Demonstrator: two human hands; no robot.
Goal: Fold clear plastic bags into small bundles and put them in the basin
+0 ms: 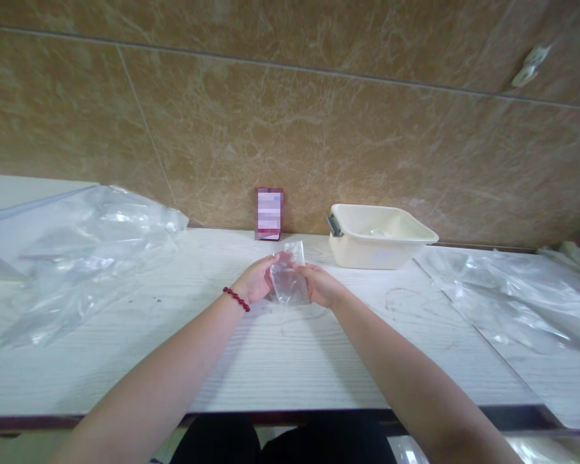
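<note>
Both my hands meet over the middle of the white table (270, 354). Between them is a small clear plastic bag (290, 277), held upright just above the tabletop. My left hand (257, 278), with a red bead bracelet on its wrist, has its fingers closed on the bag's left edge. On the bag's right edge my right hand (320, 283) is closed as well. What is inside the bag, if anything, I cannot make out.
A cream plastic tub (379, 240) stands at the back right against the brown marble wall. A small purple card (269, 213) leans on the wall behind my hands. Crumpled clear plastic sheeting lies at the left (87, 258) and right (517, 296).
</note>
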